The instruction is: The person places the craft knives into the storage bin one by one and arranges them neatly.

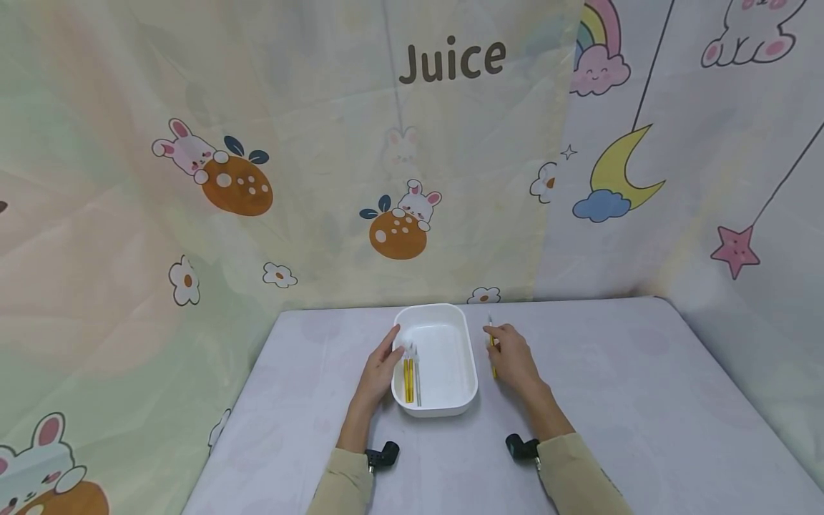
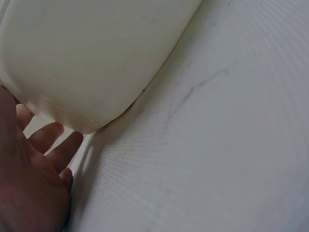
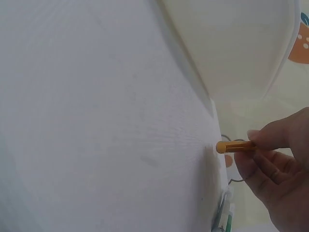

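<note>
White tray [image 1: 447,372] with rounded corners, and my left hand [image 1: 378,373] has it by the left wall, thumb at the rim. Right beside that thumb, inside, lie two yellow pen-like sticks [image 1: 410,383] and one thin greyish stick [image 1: 418,380], pale ends pointing away from me. Just right of the tray, my right hand [image 1: 513,357] is pinching another yellow stick [image 3: 235,146]: slim, rounded near end, pale far tip. Near those fingers there's a clear-and-green thing [image 3: 224,212], too cut off to identify.
</note>
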A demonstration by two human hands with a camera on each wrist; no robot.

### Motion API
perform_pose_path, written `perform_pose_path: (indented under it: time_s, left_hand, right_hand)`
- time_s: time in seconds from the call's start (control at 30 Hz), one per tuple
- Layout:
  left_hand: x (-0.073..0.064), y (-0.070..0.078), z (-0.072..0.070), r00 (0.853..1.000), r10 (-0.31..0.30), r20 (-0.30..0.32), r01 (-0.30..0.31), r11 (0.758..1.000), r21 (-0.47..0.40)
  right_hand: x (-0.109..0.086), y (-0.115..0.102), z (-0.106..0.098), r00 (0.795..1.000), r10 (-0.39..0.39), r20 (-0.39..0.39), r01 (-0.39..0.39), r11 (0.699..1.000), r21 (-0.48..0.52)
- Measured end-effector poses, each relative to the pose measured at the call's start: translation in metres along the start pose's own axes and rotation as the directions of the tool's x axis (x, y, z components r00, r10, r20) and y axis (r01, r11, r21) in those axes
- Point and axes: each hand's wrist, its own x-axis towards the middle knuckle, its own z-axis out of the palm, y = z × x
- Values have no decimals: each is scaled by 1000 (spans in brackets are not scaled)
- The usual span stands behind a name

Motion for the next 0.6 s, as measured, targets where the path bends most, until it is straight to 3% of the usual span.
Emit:
perform_pose_path:
  time_s: [0.6]
  left_hand:
    - [1, -2, 0, 1000, -5, -10, 5, 1000, -9]
  right_hand:
    - [0, -3, -4, 997, -47, -56, 48, 998, 30]
